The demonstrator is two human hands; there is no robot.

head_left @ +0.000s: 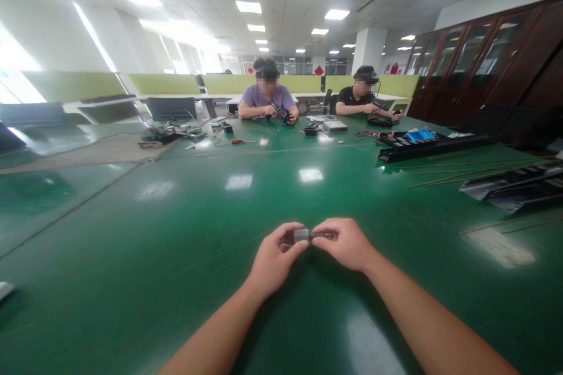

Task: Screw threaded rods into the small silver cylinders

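Observation:
Over the green table (185, 281), my two hands meet in front of me. Between the thumb and fingers of my left hand (275, 255) is a small grey metal cylinder (301, 235), shaped like a little motor body. From its right end a thin dark rod (317, 234) sticks out sideways. My right hand (349, 241) pinches this rod with thumb and forefinger, close to the cylinder. Part of the rod is hidden by the fingers, and its kind is too small to make out.
Two people sit across the table, handling dark parts. Near them lie a red-handled screwdriver (240, 141), a grey box (335, 126) and a pile of parts (160, 133). On the right are black metal channels (422, 146) and thin brass-coloured rods (440, 179).

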